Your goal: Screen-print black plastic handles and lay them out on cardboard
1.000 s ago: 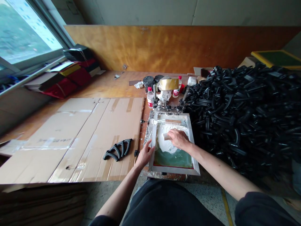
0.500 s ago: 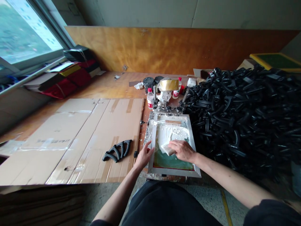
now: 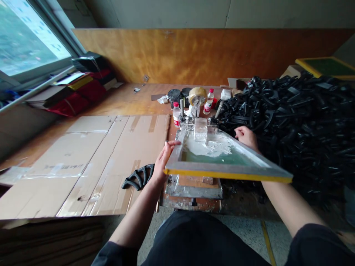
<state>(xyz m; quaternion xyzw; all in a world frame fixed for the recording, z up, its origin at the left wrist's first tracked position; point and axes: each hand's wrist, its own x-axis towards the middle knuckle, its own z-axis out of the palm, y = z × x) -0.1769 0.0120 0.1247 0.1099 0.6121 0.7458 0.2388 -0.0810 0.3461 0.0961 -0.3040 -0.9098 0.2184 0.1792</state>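
Note:
A screen-printing frame (image 3: pixel 230 173), with white ink over its green mesh, is tilted up, its near edge raised above the base (image 3: pixel 194 192). My left hand (image 3: pixel 163 159) grips the frame's left side, fingers at its edge. My right hand (image 3: pixel 246 136) is beyond the frame's right side, by a heap of black curved plastic parts (image 3: pixel 299 136). Its fingers are curled, and whatever they may hold is hidden. An ink-smeared squeegee block (image 3: pixel 200 129) rests at the back of the screen. One black ribbed part (image 3: pixel 140 177) lies on cardboard to the left, partly behind my left arm.
Flattened cardboard (image 3: pixel 97 159) covers the left of the table. Behind the frame stand two bottles (image 3: pixel 176 115), dark tubs (image 3: pixel 174 98), a tape roll (image 3: pixel 197 96) and metal posts (image 3: pixel 219 109). A yellow-edged frame (image 3: pixel 327 66) lies at the far right.
The frame's near edge has risen from the base. My right hand has let go of the squeegee and moved right and back, to the black parts. My left hand has shifted up slightly.

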